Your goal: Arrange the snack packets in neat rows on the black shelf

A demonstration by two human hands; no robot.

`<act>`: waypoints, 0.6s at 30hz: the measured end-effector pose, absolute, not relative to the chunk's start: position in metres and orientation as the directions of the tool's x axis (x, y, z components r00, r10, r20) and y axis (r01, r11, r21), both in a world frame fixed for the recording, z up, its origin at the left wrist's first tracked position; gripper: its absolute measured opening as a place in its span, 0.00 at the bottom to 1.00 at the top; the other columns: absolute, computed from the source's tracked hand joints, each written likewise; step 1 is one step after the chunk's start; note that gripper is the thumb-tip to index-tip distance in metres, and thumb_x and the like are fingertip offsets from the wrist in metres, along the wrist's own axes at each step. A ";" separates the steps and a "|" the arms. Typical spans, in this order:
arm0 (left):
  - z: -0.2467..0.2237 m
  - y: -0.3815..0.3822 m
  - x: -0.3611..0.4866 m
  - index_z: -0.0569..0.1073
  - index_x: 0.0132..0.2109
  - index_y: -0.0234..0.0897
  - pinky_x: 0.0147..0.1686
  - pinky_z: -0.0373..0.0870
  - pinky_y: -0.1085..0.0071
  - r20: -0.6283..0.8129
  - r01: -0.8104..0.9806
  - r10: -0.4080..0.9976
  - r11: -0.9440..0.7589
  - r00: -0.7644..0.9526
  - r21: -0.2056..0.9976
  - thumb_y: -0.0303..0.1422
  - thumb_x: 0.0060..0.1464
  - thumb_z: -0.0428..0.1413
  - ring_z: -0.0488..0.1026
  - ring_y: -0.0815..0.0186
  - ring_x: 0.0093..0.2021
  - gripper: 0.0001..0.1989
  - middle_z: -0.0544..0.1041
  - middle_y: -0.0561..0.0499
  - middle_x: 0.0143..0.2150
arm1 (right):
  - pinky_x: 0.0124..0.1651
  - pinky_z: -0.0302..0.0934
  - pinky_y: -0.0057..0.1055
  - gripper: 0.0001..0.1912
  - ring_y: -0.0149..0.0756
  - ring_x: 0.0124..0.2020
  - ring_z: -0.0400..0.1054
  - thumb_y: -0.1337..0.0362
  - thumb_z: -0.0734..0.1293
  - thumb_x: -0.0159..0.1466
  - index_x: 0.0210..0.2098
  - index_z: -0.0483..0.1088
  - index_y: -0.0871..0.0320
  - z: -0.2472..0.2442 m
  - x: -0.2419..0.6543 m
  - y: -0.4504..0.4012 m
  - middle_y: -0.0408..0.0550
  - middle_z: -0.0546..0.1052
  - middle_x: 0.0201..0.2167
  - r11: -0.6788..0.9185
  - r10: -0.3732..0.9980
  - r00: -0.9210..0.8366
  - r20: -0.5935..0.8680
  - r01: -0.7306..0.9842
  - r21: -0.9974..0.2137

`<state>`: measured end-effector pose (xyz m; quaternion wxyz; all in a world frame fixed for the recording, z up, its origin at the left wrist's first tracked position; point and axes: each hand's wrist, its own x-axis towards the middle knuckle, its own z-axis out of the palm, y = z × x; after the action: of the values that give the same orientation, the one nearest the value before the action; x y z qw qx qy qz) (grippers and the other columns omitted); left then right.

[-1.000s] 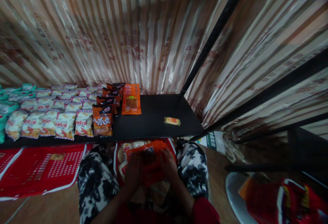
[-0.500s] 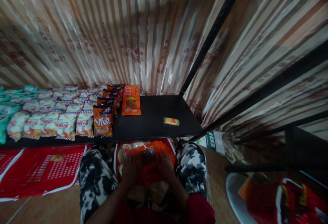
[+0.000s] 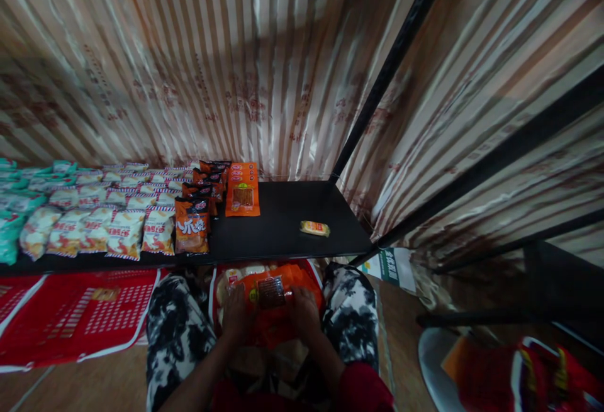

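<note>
Between my knees, an orange packet (image 3: 271, 291) with a dark window lies over a red basket (image 3: 213, 292) holding pale round packages (image 3: 233, 275). My left hand (image 3: 236, 311) is at the packet's left side, its fingers closed on the edge. My right hand (image 3: 302, 308) grips the right side, near more orange packaging. On the black shelf (image 3: 283, 242) above, a similar orange packet (image 3: 242, 189) lies flat beside a row of dark orange bags (image 3: 191, 224). A small yellow-wrapped item (image 3: 315, 228) lies alone further right.
White bags (image 3: 125, 233) and teal bags (image 3: 8, 236) fill the shelf's left part. Another red basket (image 3: 111, 311) stands at the lower left. Black posts (image 3: 377, 94) rise at the right before a striped curtain (image 3: 283, 53). Red packages (image 3: 495, 374) sit at the lower right.
The orange packet between my hands has turned slightly, so its dark window shows more fully. The camera view has shifted a little.
</note>
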<state>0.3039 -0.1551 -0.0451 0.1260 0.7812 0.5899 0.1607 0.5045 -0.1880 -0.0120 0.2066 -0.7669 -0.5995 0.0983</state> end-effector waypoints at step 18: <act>-0.004 -0.156 0.309 0.55 0.63 0.40 0.58 0.61 0.64 0.120 0.755 0.954 -0.290 0.274 0.588 0.17 0.52 0.38 0.61 0.66 0.60 0.32 0.64 0.49 0.61 | 0.26 0.64 0.34 0.22 0.42 0.23 0.71 0.49 0.56 0.58 0.31 0.73 0.57 -0.002 0.500 -0.186 0.49 0.75 0.20 -0.276 0.896 0.443 0.018 0.589 -0.760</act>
<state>0.3089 -0.1560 -0.0038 0.2141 0.7687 0.5560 0.2326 0.5001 -0.1857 -0.0017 0.3596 -0.7695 -0.4826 0.2138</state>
